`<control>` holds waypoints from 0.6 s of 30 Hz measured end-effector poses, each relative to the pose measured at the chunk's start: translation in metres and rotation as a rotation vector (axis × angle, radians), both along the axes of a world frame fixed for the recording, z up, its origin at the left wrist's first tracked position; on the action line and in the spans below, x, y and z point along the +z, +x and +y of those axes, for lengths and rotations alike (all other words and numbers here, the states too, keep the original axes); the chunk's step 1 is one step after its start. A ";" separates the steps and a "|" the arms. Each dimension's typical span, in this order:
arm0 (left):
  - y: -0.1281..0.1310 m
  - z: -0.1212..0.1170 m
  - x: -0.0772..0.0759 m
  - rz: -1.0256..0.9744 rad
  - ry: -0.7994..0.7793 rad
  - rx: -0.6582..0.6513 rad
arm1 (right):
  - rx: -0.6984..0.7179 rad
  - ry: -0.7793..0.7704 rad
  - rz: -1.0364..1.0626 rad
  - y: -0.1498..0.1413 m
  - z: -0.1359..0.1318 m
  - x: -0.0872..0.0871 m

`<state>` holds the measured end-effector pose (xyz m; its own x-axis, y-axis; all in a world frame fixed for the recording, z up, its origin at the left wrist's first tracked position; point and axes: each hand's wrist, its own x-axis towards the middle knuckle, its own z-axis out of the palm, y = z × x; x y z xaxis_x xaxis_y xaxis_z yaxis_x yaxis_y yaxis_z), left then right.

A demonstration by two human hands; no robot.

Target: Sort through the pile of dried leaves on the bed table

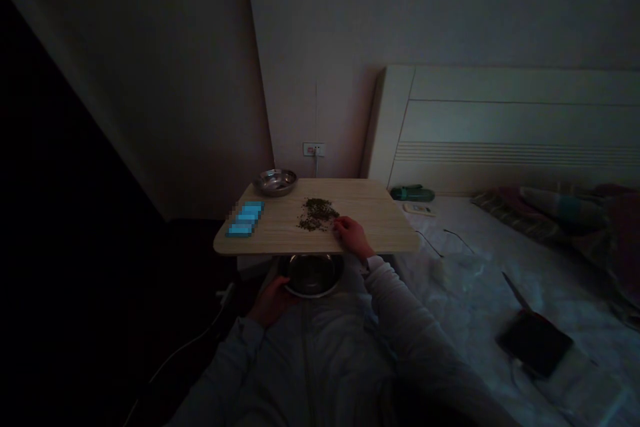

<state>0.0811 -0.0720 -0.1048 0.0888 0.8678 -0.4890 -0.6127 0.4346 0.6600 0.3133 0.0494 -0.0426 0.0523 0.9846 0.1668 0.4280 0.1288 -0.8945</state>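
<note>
A pile of small dark bits (316, 213) lies in the middle of a light wooden tabletop (380, 213). My right hand (351, 235) rests on the tabletop at the pile's near right edge, fingers curled toward the bits; whether it holds any is too dim to tell. My left hand (273, 300) grips the rim of a metal bowl (313, 273) held just under the table's near edge. A second metal bowl (275, 181) stands at the table's far left corner.
A blurred blue object (245, 219) lies on the table's left side. A bed (500, 280) with a white headboard (500, 127), bedding and a dark flat object (535, 341) is to the right. A wall socket (313, 149) with a cable sits behind the table. The room is dim.
</note>
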 end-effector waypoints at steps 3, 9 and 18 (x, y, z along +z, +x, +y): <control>0.001 0.000 0.002 0.005 -0.029 0.002 | 0.036 0.004 0.030 0.000 -0.001 0.001; 0.004 -0.001 0.008 0.006 -0.019 0.014 | 0.061 -0.007 0.076 0.001 0.000 -0.001; 0.004 -0.004 0.011 0.006 -0.013 0.013 | 0.081 -0.005 0.064 0.002 -0.003 0.002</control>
<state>0.0852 -0.0758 -0.0940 0.0742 0.8623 -0.5009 -0.6148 0.4351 0.6578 0.3152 0.0463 -0.0408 -0.0175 0.9868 0.1611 0.3586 0.1566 -0.9203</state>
